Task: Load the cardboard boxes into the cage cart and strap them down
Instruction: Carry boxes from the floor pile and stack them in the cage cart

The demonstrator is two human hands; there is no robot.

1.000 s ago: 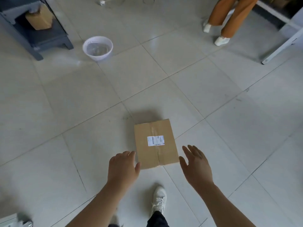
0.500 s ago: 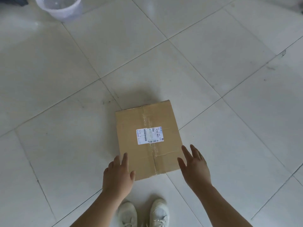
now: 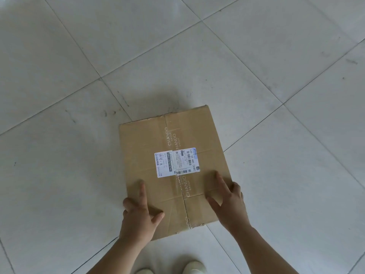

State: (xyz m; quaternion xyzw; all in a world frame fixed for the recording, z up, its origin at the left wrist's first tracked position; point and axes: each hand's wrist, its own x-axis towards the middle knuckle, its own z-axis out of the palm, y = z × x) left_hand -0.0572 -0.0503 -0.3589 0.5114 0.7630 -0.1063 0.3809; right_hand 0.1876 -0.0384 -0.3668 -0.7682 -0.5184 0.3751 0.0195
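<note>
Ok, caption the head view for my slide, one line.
Left hand and right hand grip a brown cardboard box, white shipping label on top, on pale floor tiles.

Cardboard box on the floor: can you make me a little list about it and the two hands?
Box: brown cardboard box, flaps closed, lying flat
Label: white paper label on its top
Left hand: forefinger and thumb on top, other fingers curled over the left edge
Right hand: same hold at the right edge
Floor: pale grey tiles
Feet: white shoes, toes just in view
</note>
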